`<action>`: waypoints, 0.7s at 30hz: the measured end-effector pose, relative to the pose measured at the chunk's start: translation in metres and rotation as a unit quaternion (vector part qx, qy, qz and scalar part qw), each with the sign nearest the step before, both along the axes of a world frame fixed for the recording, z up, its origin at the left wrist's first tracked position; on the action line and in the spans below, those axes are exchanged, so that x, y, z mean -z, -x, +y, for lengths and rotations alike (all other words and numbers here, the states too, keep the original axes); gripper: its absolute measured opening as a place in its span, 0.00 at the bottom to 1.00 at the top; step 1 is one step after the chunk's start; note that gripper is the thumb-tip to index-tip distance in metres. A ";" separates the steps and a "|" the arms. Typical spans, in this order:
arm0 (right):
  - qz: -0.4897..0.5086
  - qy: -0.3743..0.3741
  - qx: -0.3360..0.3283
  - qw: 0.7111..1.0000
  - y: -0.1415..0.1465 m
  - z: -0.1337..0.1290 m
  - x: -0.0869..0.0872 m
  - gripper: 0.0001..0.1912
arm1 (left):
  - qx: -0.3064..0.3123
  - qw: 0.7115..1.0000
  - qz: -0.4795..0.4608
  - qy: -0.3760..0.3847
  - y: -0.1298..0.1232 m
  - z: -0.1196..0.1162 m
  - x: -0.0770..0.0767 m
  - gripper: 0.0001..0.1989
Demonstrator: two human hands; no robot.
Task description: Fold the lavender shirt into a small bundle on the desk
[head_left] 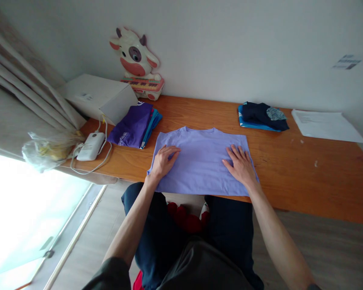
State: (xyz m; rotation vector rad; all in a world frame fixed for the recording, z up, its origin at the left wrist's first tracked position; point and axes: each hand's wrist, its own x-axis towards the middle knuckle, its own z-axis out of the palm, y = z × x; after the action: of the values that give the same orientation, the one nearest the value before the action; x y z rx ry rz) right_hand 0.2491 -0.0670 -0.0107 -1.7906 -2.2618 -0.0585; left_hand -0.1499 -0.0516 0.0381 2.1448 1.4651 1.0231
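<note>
A lavender T-shirt lies flat on the wooden table, its neckline toward the wall and its lower edge along the table's front edge. My left hand rests on the shirt's left part, fingers stretched out and pointing to the right. On the right part lies my right hand, palm down with the fingers spread. Neither hand grips the cloth. The shirt's sleeves do not show clearly at the sides.
Folded purple and blue clothes lie left of the shirt, near a white box, a cow toy piano, a white corded device and a plastic bag. Folded dark clothing and white papers lie at the back right.
</note>
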 end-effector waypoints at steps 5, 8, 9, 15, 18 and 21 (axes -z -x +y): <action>0.005 0.003 0.000 1.000 0.001 0.002 0.001 0.39 | 0.176 0.960 -0.215 -0.020 -0.140 -0.135 -0.032 0.12; 0.016 0.003 0.003 1.000 0.000 0.001 0.000 0.40 | 0.387 0.906 -0.168 0.032 -0.246 -0.228 -0.007 0.17; 0.020 0.005 0.004 1.000 -0.001 0.000 -0.001 0.41 | 0.414 0.897 -0.137 0.069 -0.274 -0.251 0.007 0.18; 0.033 0.014 0.005 0.999 -0.001 -0.005 -0.004 0.43 | 0.521 0.831 -0.105 0.165 -0.321 -0.286 0.068 0.22; 0.022 0.013 0.027 0.999 0.002 0.001 -0.002 0.42 | 0.515 0.841 -0.085 0.142 -0.311 -0.276 0.054 0.26; 0.020 0.012 0.047 0.999 0.003 0.008 0.002 0.41 | 0.563 0.820 -0.002 0.099 -0.313 -0.285 0.018 0.24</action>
State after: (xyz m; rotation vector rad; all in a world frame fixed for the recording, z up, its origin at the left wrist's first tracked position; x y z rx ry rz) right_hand 0.2459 -0.0593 -0.0122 -1.8930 -2.1586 -0.0131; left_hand 0.1636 -0.3363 0.0202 2.2374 0.0828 0.3722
